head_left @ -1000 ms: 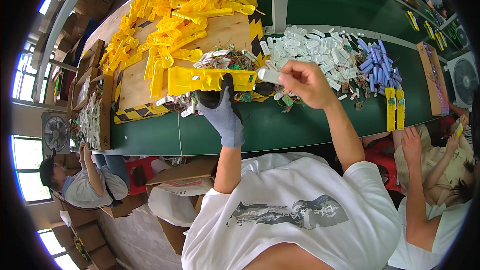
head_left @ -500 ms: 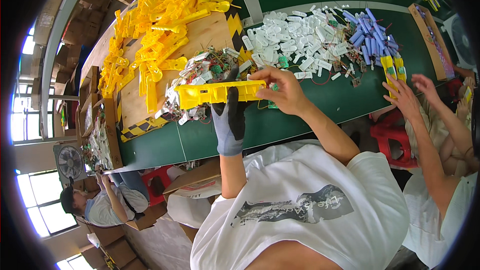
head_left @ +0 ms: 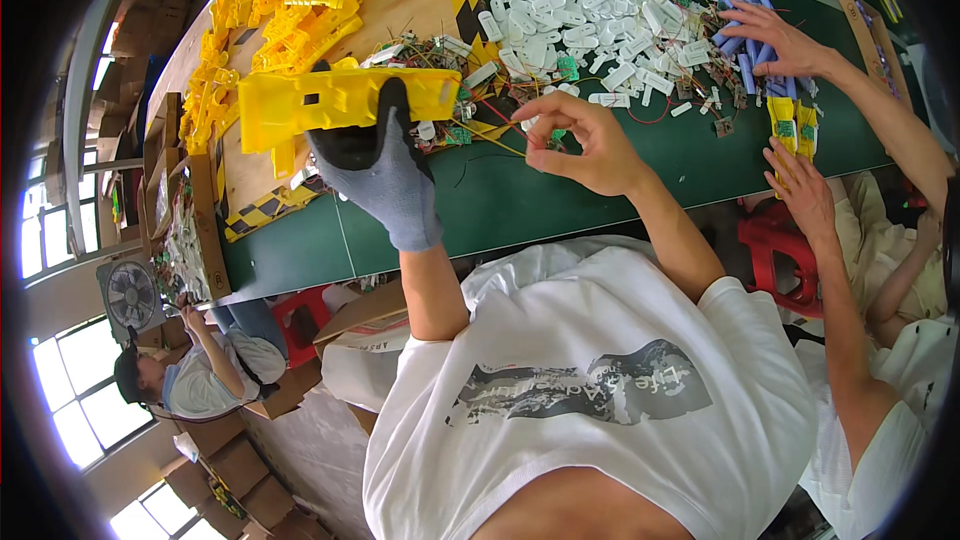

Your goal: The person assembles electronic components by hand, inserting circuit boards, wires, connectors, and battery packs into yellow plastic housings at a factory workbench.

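Plastic housing [head_left: 340, 100] lies left of circuit boards [head_left: 470, 105], on bench [head_left: 560, 190].

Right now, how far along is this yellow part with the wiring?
Done: the gloved left hand has a yellow part lifted off the green table. In hand: the bare right hand pinches thin wires beside it, not visibly attached. Left: a big pile of yellow parts and many white pieces lie waiting.

Gloved left hand [head_left: 375, 165] raised, fingers closed; bare right hand [head_left: 585, 140] beside it, fingertips pinched.
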### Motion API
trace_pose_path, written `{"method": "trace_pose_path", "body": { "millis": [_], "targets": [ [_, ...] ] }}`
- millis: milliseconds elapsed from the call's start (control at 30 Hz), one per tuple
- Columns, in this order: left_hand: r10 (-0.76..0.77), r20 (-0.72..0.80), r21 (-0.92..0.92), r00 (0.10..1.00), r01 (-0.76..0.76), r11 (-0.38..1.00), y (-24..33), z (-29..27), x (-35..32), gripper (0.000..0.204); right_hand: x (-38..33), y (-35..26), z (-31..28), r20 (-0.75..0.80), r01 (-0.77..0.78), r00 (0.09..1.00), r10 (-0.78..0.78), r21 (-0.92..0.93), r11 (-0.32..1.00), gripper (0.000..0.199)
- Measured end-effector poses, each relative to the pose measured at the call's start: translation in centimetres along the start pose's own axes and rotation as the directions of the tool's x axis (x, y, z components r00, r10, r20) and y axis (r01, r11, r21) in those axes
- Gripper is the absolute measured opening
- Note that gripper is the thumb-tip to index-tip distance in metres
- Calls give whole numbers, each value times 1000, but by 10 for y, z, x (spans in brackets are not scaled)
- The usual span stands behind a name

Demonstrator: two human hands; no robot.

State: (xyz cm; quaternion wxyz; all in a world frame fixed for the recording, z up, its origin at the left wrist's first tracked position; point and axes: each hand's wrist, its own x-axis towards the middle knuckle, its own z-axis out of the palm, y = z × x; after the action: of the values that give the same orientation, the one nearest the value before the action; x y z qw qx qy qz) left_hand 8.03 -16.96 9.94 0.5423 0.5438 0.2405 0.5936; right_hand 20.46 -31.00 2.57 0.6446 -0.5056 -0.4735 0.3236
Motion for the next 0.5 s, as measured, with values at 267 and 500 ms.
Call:
{"method": "trace_pose_path", "body": {
  "millis": [267, 500],
  "targets": [
    [-26, 70, 105, 997, 19, 994, -16, -20, 7, 59, -7, -27, -4, -93, 73, 995, -29, 518, 853, 24],
    [-401, 213, 6, 891, 409, 912, -37, -22, -31, 58, 13, -24, -5, -120, -63, 986, 114, 366, 928, 16]
  ]
}}
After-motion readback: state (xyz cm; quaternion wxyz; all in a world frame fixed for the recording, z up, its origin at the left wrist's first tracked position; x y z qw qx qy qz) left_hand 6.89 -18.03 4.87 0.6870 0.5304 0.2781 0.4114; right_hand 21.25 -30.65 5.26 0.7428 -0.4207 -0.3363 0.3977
